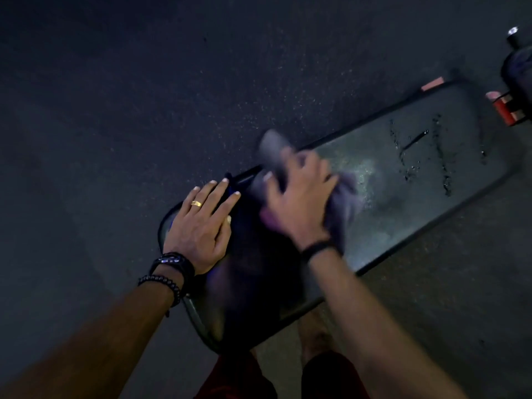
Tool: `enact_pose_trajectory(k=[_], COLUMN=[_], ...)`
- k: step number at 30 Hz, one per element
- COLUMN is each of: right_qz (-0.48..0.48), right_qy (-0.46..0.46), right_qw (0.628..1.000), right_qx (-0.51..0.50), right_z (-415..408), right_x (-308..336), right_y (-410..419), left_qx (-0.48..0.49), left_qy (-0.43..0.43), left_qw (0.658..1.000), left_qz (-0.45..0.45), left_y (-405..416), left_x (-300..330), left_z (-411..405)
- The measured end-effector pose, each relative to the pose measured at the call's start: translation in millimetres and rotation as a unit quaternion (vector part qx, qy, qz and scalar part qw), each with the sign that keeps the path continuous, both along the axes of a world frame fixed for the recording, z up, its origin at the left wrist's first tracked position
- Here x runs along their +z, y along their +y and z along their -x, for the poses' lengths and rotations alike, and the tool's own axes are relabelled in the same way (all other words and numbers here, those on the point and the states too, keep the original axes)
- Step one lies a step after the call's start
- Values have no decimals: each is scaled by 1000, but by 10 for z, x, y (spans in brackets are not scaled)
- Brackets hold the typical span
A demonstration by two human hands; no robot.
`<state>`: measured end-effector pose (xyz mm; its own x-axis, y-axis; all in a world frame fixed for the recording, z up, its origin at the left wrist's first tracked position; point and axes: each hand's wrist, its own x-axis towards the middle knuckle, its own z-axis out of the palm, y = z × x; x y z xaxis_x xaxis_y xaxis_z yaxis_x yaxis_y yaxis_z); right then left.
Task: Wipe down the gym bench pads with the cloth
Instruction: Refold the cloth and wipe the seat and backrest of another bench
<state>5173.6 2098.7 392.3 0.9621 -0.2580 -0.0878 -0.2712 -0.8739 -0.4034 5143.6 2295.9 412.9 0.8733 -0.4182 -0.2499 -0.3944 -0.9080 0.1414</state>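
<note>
The right hand [299,197] is blurred; its fingers are curled over a bunched grey-purple cloth [344,203], gripping it and holding it down on the bench pad [403,197]. The cloth spills out past the fingers to the right and a fold sticks up beyond the fingertips at the pad's far edge. A dark band circles the right wrist.

The left hand [201,223] lies flat with fingers straight and slightly spread, palm down on the seat pad [259,269], holding nothing. It wears a gold ring [196,203], and dark bracelets [169,272] wrap the wrist. Its fingertips reach the gap between the two pads, just beside the right hand.

The long pad is dark with a dull sheen, running away to the upper right; droplets and wet streaks [426,151] mark its far part, well beyond the cloth. The seat pad is darker and in shadow. Around the bench lies a dark speckled floor [144,96]. A red and black object [509,108] stands at the right edge.
</note>
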Motion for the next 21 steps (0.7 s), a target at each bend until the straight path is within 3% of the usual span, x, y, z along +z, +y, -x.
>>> enact_pose_trajectory(k=[2,4,7,10,11,12,14,17,19,21], right_qz=[-37,-19,116,61,48,45,37,4,13,78], right_qy=[8,-16,4,47,50,50,7,-40,-54,-33], right_qw=[990,988,993,970,966,974,998,981,974,990], right_qx=[135,154,-13,-231,-248,-219,-58,189,219,114], right_z=[467,444,-104,-682,-751,-749,-510,-160,-378,-775], right_x=[113,-15,-442,-508,-459,-395,-256,-196,-294,-479], right_y=[197,-166,-902,-1240,-1116,-900,-366,-74,-440,-856], left_qx=[-1,8,11,15,18,20,20,13,15,17], left_qy=[-7,-1,-5,2,5,7,9,1,2,2], left_qw=[1000,1000,1000,1000,1000,1000,1000,1000,1000,1000], left_qz=[-2,2,11,8,9,11,9,8,5,4], left_y=[-5,-10,-15,4,9,10,-5,-16,-9,0], left_x=[4,8,2,-8,-9,-3,14,26,21,13], left_z=[-24,-22,-22,-9,-5,2,10,-29,-28,-19])
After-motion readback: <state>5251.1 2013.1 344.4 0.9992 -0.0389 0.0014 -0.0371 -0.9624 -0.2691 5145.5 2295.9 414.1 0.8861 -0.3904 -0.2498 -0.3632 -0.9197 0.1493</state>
